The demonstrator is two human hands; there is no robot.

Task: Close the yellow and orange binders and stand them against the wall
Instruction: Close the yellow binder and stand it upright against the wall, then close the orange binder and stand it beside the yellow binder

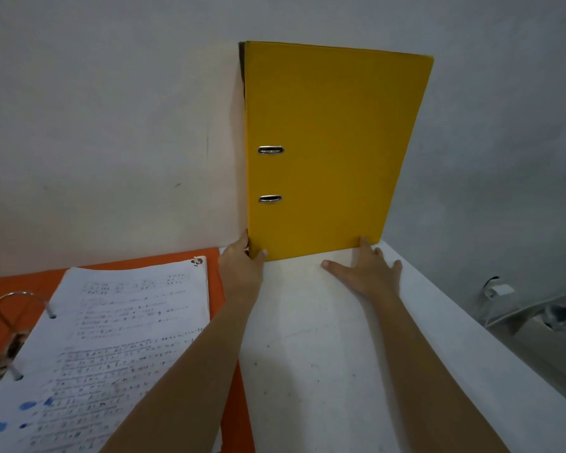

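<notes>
The yellow binder (330, 148) is closed and stands upright on the white table (324, 354), its back against the wall (111, 125). My left hand (242, 266) grips the binder's lower left corner at the spine, thumb on the front cover. Spread flat on the table, my right hand (370, 273) touches the binder's bottom edge with its fingertips. The orange binder (20, 289) lies open at the left, with a stack of printed pages (111, 348) on its metal rings (13, 305).
The table's right edge runs diagonally from the wall toward the lower right. Beyond it, lower down, are a white plug with a cable (499, 291) and some cluttered items (562, 325).
</notes>
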